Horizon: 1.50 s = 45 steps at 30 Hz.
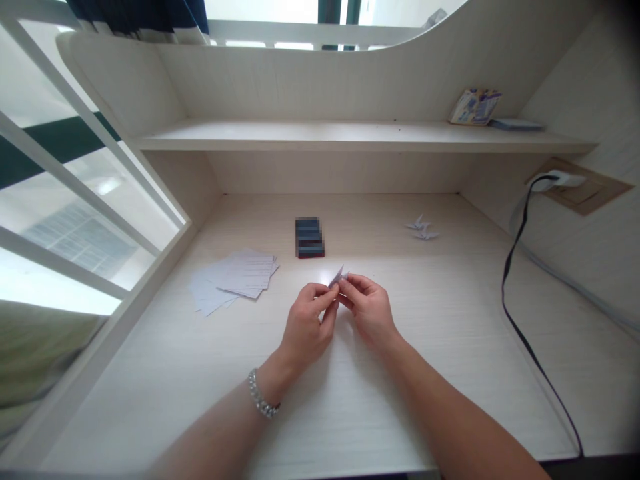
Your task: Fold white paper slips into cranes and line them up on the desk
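Observation:
Between the fingertips of both hands is a small folded piece of white paper [339,276], with a pointed tip sticking up. My left hand [311,317] pinches it from the left; a silvery bracelet circles that wrist. From the other side my right hand [369,305] pinches it with thumb and fingers. Much of the paper is hidden behind the fingers. Two small folded paper cranes [423,230] rest on the desk at the back right. Lined white paper sheets [245,275] lie in a loose, overlapping pile to the left.
Just beyond my hands, a dark phone-like rectangle with a blurred face [309,237] lies on the pale desk [200,387]. A black cable [509,267] runs from the wall socket [583,187] down the right side. A shelf [325,133] spans the back, holding a small box [475,107].

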{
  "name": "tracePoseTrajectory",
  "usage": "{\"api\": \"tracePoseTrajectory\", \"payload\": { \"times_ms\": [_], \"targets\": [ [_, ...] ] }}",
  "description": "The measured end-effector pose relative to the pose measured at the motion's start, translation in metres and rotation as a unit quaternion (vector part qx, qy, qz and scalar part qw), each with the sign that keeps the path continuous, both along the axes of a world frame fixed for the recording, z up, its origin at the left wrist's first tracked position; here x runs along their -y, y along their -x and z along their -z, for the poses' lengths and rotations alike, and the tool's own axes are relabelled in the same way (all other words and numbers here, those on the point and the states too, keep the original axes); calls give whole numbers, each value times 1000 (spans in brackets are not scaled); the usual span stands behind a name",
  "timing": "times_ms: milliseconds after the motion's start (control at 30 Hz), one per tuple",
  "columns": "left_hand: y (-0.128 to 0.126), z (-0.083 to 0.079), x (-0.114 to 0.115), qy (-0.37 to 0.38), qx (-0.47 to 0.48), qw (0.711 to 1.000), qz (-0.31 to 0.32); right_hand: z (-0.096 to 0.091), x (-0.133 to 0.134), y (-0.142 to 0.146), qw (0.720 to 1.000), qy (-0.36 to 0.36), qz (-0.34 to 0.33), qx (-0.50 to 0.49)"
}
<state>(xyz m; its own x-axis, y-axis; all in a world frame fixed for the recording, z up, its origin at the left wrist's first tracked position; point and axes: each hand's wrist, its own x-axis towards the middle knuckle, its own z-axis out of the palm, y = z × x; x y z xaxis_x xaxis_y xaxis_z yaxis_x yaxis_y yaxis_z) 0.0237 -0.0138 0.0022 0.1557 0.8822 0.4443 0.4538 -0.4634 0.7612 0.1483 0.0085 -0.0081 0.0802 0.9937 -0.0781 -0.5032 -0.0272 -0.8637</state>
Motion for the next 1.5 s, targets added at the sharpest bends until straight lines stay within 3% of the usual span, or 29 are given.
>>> {"api": "tracePoseTrajectory", "payload": {
  "times_ms": [267, 633, 1067, 1333, 1500],
  "targets": [
    [8, -7, -3, -14, 60, 994, -85, 1, 1, 0, 999, -24, -21, 40],
    [8, -5, -3, -17, 28, 997, -66, 6, 1, -1, 997, -8, -15, 71],
    [9, -4, -5, 58, 7, 996, -63, 4, 4, 3, 969, -84, -4, 234],
    [11, 4, -12, 146, 108, 982, -57, 1, 6, 1, 958, -82, -14, 274],
    [12, 9, -16, 186, 154, 970, -6, -2, 6, 0, 966, -72, -30, 247]
  ]
}}
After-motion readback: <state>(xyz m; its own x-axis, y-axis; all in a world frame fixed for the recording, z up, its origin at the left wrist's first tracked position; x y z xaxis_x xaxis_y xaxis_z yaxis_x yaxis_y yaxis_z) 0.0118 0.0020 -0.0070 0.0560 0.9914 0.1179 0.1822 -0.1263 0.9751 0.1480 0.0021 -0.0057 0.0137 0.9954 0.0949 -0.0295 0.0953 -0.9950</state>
